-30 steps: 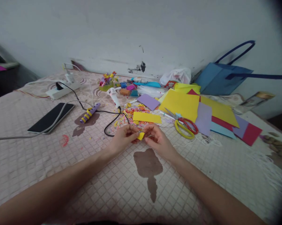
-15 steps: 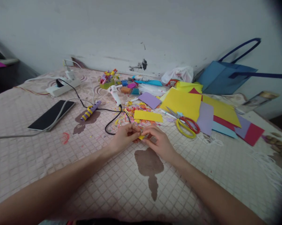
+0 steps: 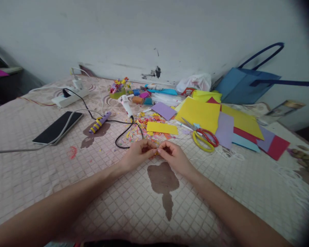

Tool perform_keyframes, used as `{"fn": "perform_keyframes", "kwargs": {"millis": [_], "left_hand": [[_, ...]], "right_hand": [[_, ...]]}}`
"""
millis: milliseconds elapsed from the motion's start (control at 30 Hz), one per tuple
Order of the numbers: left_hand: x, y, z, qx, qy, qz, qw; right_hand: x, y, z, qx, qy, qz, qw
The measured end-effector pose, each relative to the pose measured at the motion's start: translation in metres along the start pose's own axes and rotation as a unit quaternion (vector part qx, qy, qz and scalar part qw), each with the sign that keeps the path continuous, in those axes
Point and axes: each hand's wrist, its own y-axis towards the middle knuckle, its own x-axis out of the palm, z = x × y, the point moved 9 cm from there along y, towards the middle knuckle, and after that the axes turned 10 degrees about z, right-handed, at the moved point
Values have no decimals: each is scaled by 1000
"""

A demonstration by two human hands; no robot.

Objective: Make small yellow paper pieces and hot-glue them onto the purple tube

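My left hand (image 3: 137, 156) and my right hand (image 3: 176, 157) meet over the table, thumbs and fingertips pinched together. Between them is a small piece of yellow paper (image 3: 157, 154), mostly hidden by the fingers. Just beyond lie a yellow paper strip (image 3: 162, 128) and many tiny coloured scraps (image 3: 136, 131). A pair of scissors (image 3: 205, 140) with red and yellow handles rests to the right, blades partly apart. A white glue gun (image 3: 126, 107) lies behind the scraps, its black cord looping near my left hand.
Coloured paper sheets (image 3: 199, 113) spread at the right, before a blue bag (image 3: 247, 84). White string (image 3: 230, 154) lies near the scissors. On the left are a phone (image 3: 57, 128) with a cable, a power strip (image 3: 71, 97) and a purple cone (image 3: 100, 122) wound with yellow.
My fingertips have drawn closer together, and the yellow paper between them shows less than before. The right fingers have curled in. Objects on the table have stayed put.
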Motion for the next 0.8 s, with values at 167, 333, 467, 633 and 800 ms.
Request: {"fn": "perform_keyframes", "kwargs": {"millis": [167,333,467,633,800], "left_hand": [[-1,0,0,8,-11,6,1000],[-4,-1,3,29,12,17,999],[-4,-3,6,49,45,23,998],[-4,-5,8,51,58,30,997],[-2,-1,-1,9,-13,10,1000]], "right_hand": [[1,0,0,14,24,-9,1000],[2,-1,3,21,42,-4,999],[2,-2,4,18,48,9,999],[2,-3,5,24,55,13,998],[-1,-3,2,8,51,30,998]]}}
